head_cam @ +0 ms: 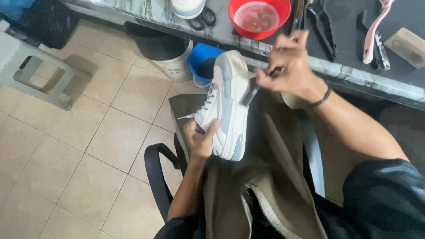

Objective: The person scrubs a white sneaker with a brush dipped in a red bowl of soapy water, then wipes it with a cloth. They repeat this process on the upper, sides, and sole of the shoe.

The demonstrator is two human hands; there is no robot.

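Sneaker (228,106), white-grey, gripped at 7 o'clock by left hand (201,139), fingers wrapped round upper; brush (253,93) pinched in right hand (287,66), bristles on sole edge. Short firm strokes advised, shoe kept braced over apron (270,177).

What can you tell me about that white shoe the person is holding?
The sneaker is white with pale grey-blue panels, white laces and a thick white sole with a blue patch at the near end. It looks like smooth leather or a similar material. It is held tilted on its side above an olive apron on the person's lap. The left hand holds it near the laces, thumb on the upper. The right hand presses a dark brush against the sole's edge.
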